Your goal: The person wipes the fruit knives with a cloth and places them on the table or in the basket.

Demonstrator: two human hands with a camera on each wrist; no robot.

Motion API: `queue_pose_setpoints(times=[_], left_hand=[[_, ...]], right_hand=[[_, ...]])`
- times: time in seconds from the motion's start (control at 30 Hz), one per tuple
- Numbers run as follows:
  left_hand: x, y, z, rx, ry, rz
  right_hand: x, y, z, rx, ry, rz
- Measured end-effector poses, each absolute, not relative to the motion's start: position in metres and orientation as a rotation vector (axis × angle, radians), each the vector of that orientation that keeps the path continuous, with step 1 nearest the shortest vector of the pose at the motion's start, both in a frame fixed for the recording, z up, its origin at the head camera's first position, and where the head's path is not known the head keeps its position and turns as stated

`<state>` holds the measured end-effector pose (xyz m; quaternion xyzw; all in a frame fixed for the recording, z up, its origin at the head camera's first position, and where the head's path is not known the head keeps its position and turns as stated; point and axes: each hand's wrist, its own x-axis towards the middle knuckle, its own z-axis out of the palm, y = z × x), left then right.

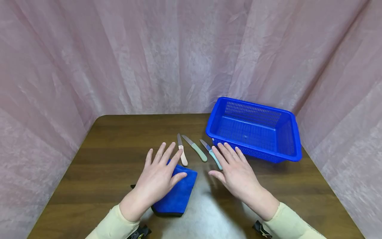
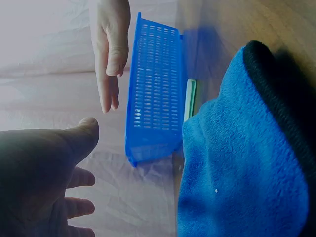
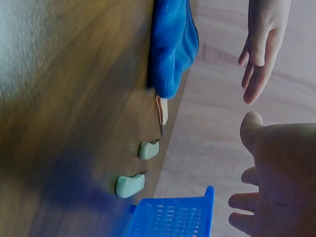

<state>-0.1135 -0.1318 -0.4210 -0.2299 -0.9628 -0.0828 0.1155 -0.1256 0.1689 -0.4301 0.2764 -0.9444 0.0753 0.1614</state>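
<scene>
My left hand [image 1: 156, 181], fingers straight and spread, is above a folded blue cloth [image 1: 180, 197] with a dark edge. The left wrist view shows a gap between that hand and the blue cloth [image 2: 237, 158]. My right hand [image 1: 237, 176] also has its fingers extended, over the table beside a knife with a light blue handle [image 1: 215, 160]. Left of that knife lie a green-handled knife [image 1: 199, 152] and one with a cream handle [image 1: 183, 158], blades pointing away from me. Both hands hold nothing, and in the right wrist view the right hand [image 3: 286, 173] is off the table.
A blue perforated plastic basket [image 1: 247, 127] stands at the back right of the wooden table [image 1: 119, 142], just beyond my right fingertips. Pink curtains [image 1: 167, 59] hang behind the table and at its sides.
</scene>
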Motion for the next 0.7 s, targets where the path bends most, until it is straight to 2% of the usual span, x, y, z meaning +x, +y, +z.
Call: queue_pose_setpoints(times=[0.7], left_hand=[[-0.123,-0.128,-0.424,-0.729,-2.859,-0.273]], right_hand=[[-0.165,0.197,-0.432,0.657,-2.726,0.274]])
